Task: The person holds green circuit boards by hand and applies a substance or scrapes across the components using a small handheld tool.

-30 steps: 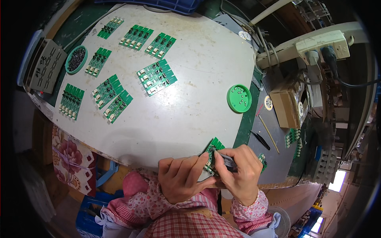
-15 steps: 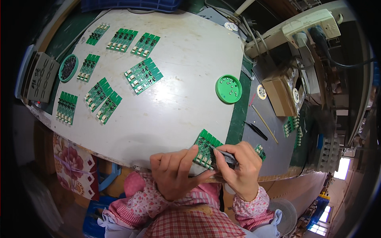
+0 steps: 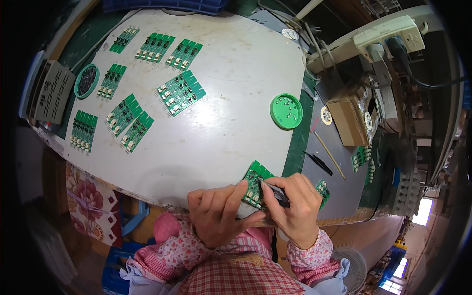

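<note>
Near the table's front edge, my left hand (image 3: 215, 215) is closed on a green circuit board (image 3: 255, 179). A fingertip presses the board's left side, and the thumb passes below its near edge. My right hand (image 3: 297, 209) pinches a slim dark tool (image 3: 280, 194), which looks like tweezers. Its tip is at the components in the middle of the board, where my fingers partly hide it. Whether the tip grips a part is too small to tell.
Several finished-looking green boards (image 3: 181, 93) lie at the left and far left. A tub of black parts (image 3: 87, 81) stands beside them. Right of centre is a green dish (image 3: 286, 112) with small pieces. Black tweezers (image 3: 318, 162), a thin stick (image 3: 330, 155) and a cardboard box (image 3: 347, 115) lie further right.
The view has shifted slightly, so the things on the table appear a little further right. My right hand's fingers have drawn slightly left over the board; both grips stay the same.
</note>
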A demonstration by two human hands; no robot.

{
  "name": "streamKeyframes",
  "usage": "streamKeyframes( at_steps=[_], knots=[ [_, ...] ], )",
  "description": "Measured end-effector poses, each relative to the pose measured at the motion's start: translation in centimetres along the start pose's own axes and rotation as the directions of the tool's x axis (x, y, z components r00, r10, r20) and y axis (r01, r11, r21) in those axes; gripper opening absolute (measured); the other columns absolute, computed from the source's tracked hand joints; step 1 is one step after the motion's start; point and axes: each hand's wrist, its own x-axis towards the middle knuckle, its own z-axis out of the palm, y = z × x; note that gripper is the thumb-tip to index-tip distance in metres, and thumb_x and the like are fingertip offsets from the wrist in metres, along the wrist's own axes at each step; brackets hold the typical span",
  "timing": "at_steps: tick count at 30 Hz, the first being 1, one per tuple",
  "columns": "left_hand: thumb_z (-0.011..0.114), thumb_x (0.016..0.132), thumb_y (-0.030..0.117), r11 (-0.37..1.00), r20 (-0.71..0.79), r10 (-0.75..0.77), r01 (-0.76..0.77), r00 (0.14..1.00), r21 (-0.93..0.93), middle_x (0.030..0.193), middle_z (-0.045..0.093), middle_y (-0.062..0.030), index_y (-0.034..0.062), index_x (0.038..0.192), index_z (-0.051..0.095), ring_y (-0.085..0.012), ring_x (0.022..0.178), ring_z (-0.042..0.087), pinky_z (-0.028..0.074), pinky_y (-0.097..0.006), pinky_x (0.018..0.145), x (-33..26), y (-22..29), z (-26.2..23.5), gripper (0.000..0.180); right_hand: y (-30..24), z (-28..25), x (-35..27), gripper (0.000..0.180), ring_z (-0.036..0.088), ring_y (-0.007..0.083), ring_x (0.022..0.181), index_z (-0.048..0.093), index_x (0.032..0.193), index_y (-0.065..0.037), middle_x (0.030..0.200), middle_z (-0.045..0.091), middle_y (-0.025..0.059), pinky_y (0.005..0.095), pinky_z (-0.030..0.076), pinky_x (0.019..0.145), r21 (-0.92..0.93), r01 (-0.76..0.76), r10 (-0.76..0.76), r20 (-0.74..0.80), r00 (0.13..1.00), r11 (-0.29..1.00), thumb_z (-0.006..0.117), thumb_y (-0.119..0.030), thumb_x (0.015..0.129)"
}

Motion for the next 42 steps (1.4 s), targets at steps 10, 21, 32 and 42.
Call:
streamKeyframes(
  at_steps=[10,21,32,42],
  knots=[
    [0.075,0.090,0.061,0.999,-0.023,-0.006,0.007,1.000,0.034,0.104,0.063,-0.0009,0.0082,0.121,0.073,-0.0181,0.093,0.055,0.042,-0.038,0.081,-0.21,0.24,0.21,0.062,0.23,0.10,-0.18,0.016,0.062,0.0258,0.068,0.074,0.093,-0.003,0.078,0.063,0.0084,0.0368,0.048,0.057,-0.052,0.054,-0.054,0.001,0.999,0.997,0.083,-0.004,0.080],
    [0.074,0.089,0.062,0.999,-0.018,-0.010,0.011,1.000,0.033,0.105,0.064,-0.0006,0.0083,0.121,0.073,-0.0182,0.094,0.055,0.042,-0.038,0.082,-0.05,0.24,0.09,0.063,0.04,0.23,-0.12,0.016,0.062,0.0260,0.067,0.073,0.093,-0.003,0.077,0.061,0.0081,0.0373,0.047,0.057,-0.057,0.028,-0.029,-0.007,1.000,0.998,0.083,-0.004,0.080],
    [0.077,0.087,0.061,0.999,-0.024,-0.014,0.014,1.000,0.034,0.103,0.063,-0.0002,0.0085,0.120,0.073,-0.0180,0.093,0.054,0.042,-0.038,0.083,-0.04,0.32,0.15,0.063,-0.09,-0.50,-0.08,0.013,0.062,0.0251,0.066,0.075,0.090,-0.004,0.076,0.062,0.0074,0.0367,0.048,0.057,-0.039,0.004,-0.004,-0.007,1.000,0.999,0.083,-0.004,0.080],
    [0.075,0.088,0.061,0.999,-0.006,-0.024,0.024,1.000,0.029,0.102,0.063,0.0002,0.0091,0.120,0.073,-0.0174,0.094,0.054,0.041,-0.038,0.084,-0.12,0.32,0.08,0.062,-0.08,-0.19,0.03,0.013,0.062,0.0251,0.065,0.075,0.090,-0.004,0.076,0.063,0.0076,0.0365,0.048,0.056,-0.034,0.006,-0.006,0.005,1.000,0.999,0.083,-0.005,0.080]
  ],
)
